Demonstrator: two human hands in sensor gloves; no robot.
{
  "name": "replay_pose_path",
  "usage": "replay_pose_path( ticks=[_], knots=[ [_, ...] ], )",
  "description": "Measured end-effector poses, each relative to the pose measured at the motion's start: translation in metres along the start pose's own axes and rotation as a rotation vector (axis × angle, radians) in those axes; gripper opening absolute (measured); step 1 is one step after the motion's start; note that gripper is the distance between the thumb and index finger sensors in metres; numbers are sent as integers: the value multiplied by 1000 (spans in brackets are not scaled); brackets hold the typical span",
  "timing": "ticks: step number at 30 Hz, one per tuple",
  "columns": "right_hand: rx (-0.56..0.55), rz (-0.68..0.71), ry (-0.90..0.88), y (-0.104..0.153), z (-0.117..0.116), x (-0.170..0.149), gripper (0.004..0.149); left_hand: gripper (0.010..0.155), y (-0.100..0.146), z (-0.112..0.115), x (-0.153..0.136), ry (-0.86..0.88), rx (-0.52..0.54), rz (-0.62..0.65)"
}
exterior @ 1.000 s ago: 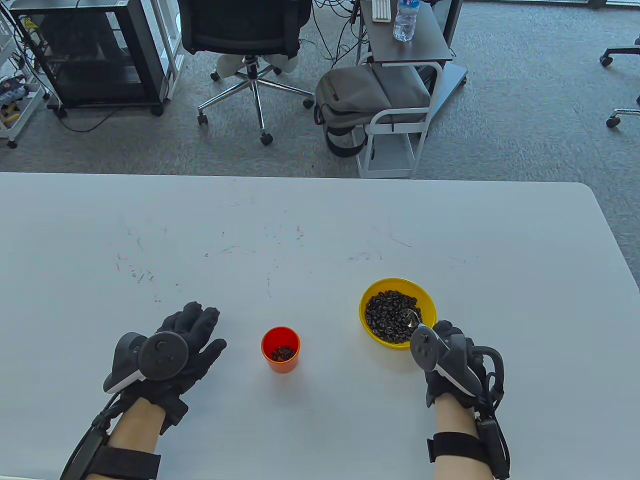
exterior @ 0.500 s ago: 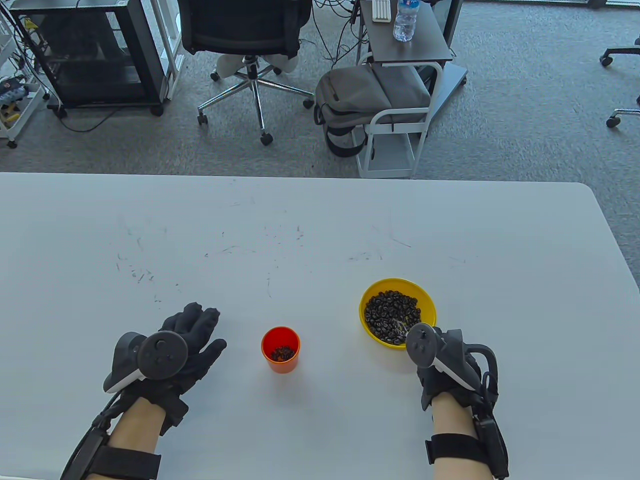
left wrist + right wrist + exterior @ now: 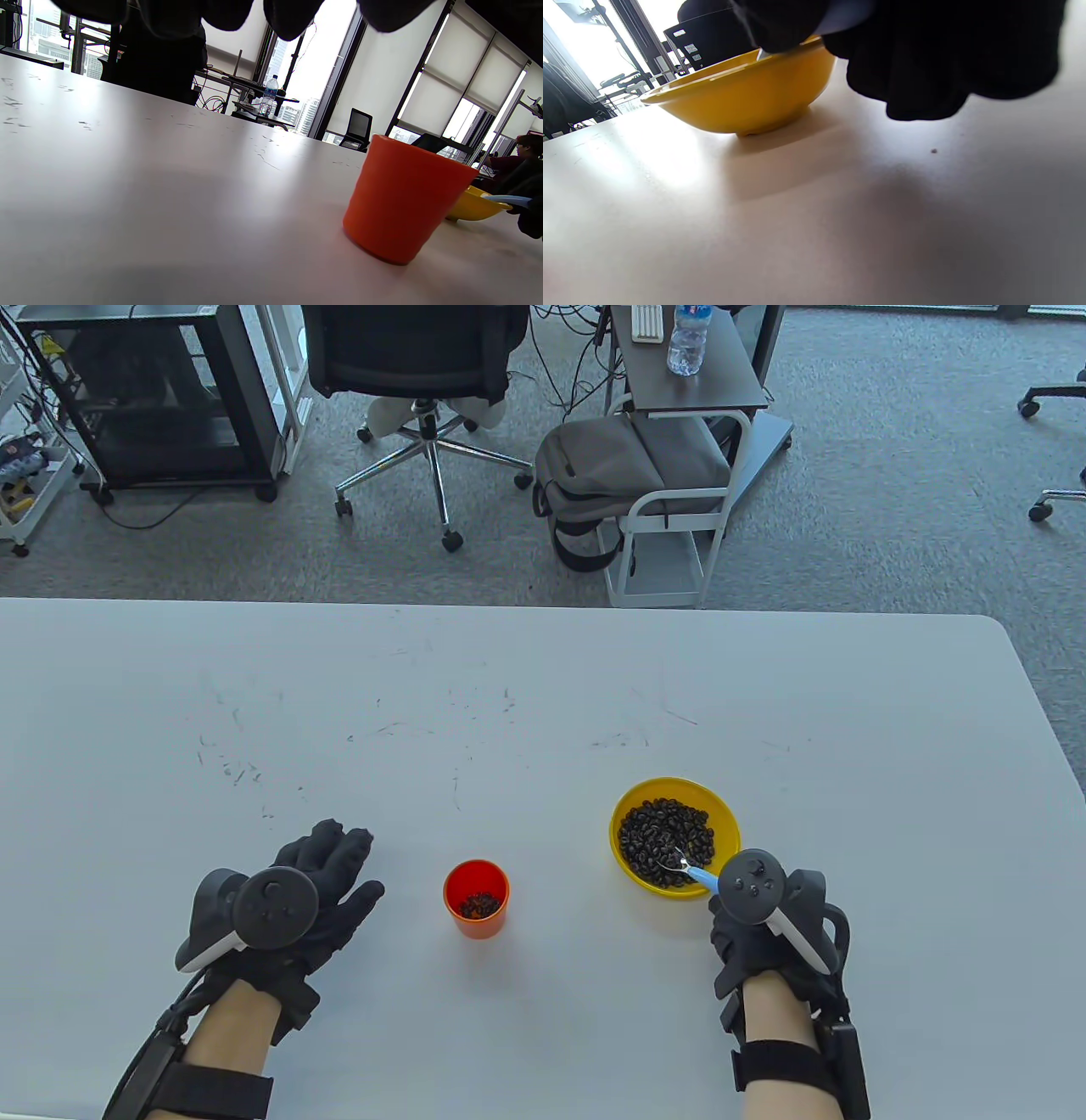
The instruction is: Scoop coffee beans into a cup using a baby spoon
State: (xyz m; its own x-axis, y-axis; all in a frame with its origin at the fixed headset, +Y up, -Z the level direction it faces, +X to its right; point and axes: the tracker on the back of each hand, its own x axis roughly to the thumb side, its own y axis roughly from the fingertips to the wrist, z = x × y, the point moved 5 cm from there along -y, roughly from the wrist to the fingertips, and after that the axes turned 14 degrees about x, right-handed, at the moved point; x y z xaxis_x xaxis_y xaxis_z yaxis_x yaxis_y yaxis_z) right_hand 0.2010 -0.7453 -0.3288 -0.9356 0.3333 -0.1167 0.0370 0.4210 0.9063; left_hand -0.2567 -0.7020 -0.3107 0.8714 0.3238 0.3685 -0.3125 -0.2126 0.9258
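A yellow bowl (image 3: 626,800) of coffee beans (image 3: 657,830) stands near the table's front right. My right hand (image 3: 758,923) sits just in front of it and grips a baby spoon (image 3: 691,869) by its light blue handle; the metal scoop lies among the beans at the bowl's near edge. The bowl also shows in the right wrist view (image 3: 742,101). An orange cup (image 3: 476,898) holding a few beans stands left of the bowl; it also shows in the left wrist view (image 3: 401,197). My left hand (image 3: 318,891) rests flat and empty on the table, left of the cup.
The white table (image 3: 509,687) is scuffed across its middle. Beyond its far edge are an office chair (image 3: 424,381), a grey backpack (image 3: 619,475) and a side table with a water bottle (image 3: 687,339).
My right hand has drawn back toward me and turned, so the spoon's blue handle now shows and the scoop sits at the bowl's near edge. The left hand and cup have not moved.
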Motion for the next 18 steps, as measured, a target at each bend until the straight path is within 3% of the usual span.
replay_pose_path(
  ticks=[9, 18],
  knots=[
    [-115, 49, -11, 8, 12, 3, 55, 68, 0, 0, 0, 0, 1, 0],
    [-143, 102, 6, 13, 16, 16, 55, 68, 0, 0, 0, -1, 0, 0]
  ],
)
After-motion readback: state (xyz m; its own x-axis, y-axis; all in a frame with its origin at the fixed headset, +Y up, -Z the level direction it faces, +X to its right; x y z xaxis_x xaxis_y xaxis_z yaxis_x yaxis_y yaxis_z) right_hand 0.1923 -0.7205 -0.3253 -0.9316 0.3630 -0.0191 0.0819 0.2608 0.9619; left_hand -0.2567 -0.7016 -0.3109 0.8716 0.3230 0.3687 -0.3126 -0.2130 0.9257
